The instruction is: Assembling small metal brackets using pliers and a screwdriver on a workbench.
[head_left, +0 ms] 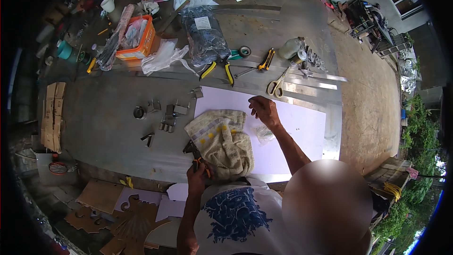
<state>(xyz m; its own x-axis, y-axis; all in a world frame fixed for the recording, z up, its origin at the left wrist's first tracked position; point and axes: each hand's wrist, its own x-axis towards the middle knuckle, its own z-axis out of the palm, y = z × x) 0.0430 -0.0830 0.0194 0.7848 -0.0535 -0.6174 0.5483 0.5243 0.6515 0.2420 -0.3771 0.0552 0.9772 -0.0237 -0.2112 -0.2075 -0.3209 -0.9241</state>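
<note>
Gray table (104,113); right hand (264,112) curled.

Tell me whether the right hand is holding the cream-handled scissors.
No, the scissors lie on the worktable, clearly apart from the right hand.

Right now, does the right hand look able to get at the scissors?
Probably yes. The scissors lie just beyond the right hand, handles toward it, and nothing seems to stand between them. Whether its curled fingers already pinch something small, I cannot tell.
</note>
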